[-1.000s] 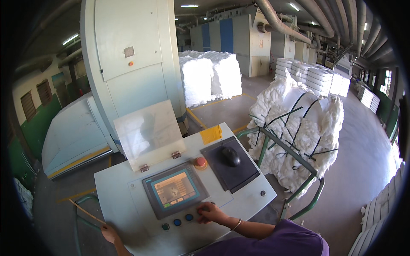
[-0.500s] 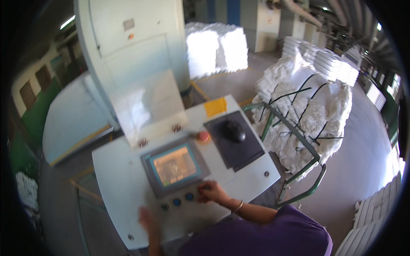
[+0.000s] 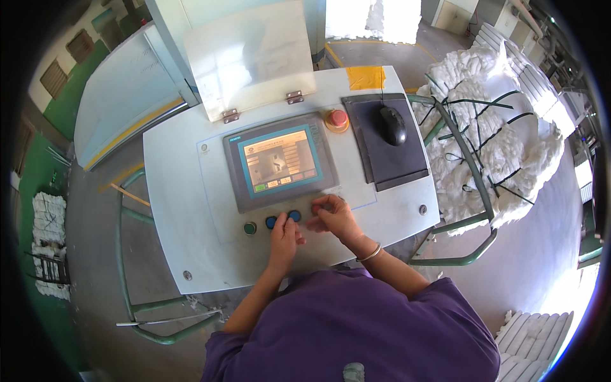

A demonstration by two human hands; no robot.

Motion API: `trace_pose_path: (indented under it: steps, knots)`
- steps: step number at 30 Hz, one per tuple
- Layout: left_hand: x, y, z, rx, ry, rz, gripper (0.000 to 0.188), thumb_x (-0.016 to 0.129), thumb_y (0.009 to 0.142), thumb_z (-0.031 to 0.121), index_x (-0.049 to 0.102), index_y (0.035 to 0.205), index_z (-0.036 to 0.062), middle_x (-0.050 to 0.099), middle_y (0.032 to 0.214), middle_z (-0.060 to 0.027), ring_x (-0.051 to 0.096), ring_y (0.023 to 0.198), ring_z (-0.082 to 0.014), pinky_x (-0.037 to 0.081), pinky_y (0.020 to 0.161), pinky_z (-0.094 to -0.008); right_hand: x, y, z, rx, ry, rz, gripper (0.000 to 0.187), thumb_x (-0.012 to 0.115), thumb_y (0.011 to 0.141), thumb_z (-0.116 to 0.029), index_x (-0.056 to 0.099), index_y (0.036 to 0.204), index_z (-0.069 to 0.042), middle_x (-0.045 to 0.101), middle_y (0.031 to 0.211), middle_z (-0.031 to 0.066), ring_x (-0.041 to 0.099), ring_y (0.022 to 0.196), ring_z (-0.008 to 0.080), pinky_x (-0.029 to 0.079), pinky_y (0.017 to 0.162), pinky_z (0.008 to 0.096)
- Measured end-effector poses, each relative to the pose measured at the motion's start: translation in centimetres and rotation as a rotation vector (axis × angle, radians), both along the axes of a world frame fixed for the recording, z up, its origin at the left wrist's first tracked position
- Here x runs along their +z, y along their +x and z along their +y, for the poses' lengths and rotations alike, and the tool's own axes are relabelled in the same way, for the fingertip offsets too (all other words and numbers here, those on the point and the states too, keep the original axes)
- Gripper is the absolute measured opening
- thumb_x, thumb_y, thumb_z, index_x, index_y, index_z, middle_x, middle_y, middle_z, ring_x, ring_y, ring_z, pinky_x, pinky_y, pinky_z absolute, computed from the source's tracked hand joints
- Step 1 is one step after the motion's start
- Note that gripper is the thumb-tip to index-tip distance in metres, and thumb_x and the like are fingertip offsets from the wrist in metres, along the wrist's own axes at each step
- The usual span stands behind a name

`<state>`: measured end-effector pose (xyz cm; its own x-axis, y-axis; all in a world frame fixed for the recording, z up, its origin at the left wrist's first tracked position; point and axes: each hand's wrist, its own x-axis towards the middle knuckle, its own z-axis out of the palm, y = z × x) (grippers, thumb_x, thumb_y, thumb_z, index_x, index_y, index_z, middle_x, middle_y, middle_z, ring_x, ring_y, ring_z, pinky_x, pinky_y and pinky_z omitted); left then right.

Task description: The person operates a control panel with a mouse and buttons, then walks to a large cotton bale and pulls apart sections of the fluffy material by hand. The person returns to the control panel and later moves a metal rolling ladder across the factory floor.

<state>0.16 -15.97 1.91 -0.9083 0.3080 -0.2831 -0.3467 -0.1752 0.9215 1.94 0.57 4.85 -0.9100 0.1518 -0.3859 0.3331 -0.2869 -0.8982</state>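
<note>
A pale control console (image 3: 184, 235) stands in front of me, its lit touchscreen (image 3: 280, 162) set in a dark frame. Below the screen run a green button (image 3: 249, 227) and two blue buttons (image 3: 294, 216). My left hand (image 3: 286, 242) is at the blue buttons, partly covering one; its fingers are loosely bent and hold nothing visible. To its right, my right hand (image 3: 336, 219) has its thumb and fingers curled around a small red knob (image 3: 316, 209), mostly hidden by them. A bracelet circles my right wrist.
A red emergency-stop button (image 3: 337, 120) sits beside the screen. Farther right, a black mouse (image 3: 393, 126) rests on a dark pad (image 3: 398, 167). The clear hinged cover (image 3: 251, 57) is raised. Green tube rails (image 3: 474, 165) flank the console; a strapped white fibre bale (image 3: 503, 140) stands right.
My left hand has moved right and up, from the console's lower left to the blue buttons. My right hand stays by the red knob. The view has shifted, bringing the console higher in the picture.
</note>
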Motion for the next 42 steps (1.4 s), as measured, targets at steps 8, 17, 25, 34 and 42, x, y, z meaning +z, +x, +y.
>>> trace_pose_path:
  steps: [8,17,25,34,42]
  knots:
    - [-0.1,-0.7,-0.5,-0.065,0.046,-0.023,0.011,0.047,0.098,0.017,0.053,0.094,0.0083,0.050,0.080,0.0014,0.050,0.063,-0.0050,0.053,0.061,-0.0262,-0.1,0.4,0.4,0.045,-0.017,0.044,0.024,0.051,0.090,-0.005,0.051,0.114,-0.002,0.063,0.094,0.0087,0.071,0.081,0.0231,0.056,0.064,0.0289]
    - [0.2,-1.0,0.4,0.045,-0.030,-0.087,0.008,0.051,0.095,0.013,0.054,0.088,0.0091,0.051,0.073,0.0021,0.051,0.061,-0.0053,0.053,0.058,-0.0250,-0.9,0.6,0.8,0.127,0.057,0.113,0.027,0.053,0.096,-0.016,0.048,0.118,-0.003,0.070,0.087,0.0140,0.070,0.078,0.0187,0.057,0.067,0.0292]
    - [1.2,-1.0,0.2,-0.030,-0.020,-0.060,0.013,0.048,0.095,0.011,0.051,0.083,0.0085,0.046,0.067,0.0028,0.048,0.060,-0.0061,0.051,0.061,-0.0260,-1.0,0.7,1.1,0.138,0.002,0.120,0.026,0.052,0.094,-0.013,0.048,0.117,-0.003,0.070,0.086,0.0144,0.070,0.078,0.0193,0.057,0.067,0.0294]
    - [0.4,-0.8,-0.7,-0.032,0.079,-0.147,0.007,0.051,0.097,0.015,0.054,0.095,0.0093,0.049,0.076,0.0032,0.051,0.069,-0.0064,0.052,0.072,-0.0275,-0.9,0.6,0.6,0.154,0.001,0.096,0.027,0.052,0.096,-0.014,0.046,0.120,-0.004,0.069,0.092,0.0177,0.069,0.084,0.0230,0.057,0.072,0.0310]
    - [-0.2,-0.9,-1.5,-0.136,0.127,-0.097,0.011,0.048,0.098,0.018,0.048,0.089,0.0116,0.047,0.078,0.0039,0.050,0.072,-0.0058,0.052,0.077,-0.0280,-0.3,0.8,0.4,0.157,0.022,0.112,0.029,0.053,0.094,-0.012,0.045,0.120,-0.002,0.069,0.090,0.0177,0.070,0.083,0.0236,0.057,0.070,0.0306]
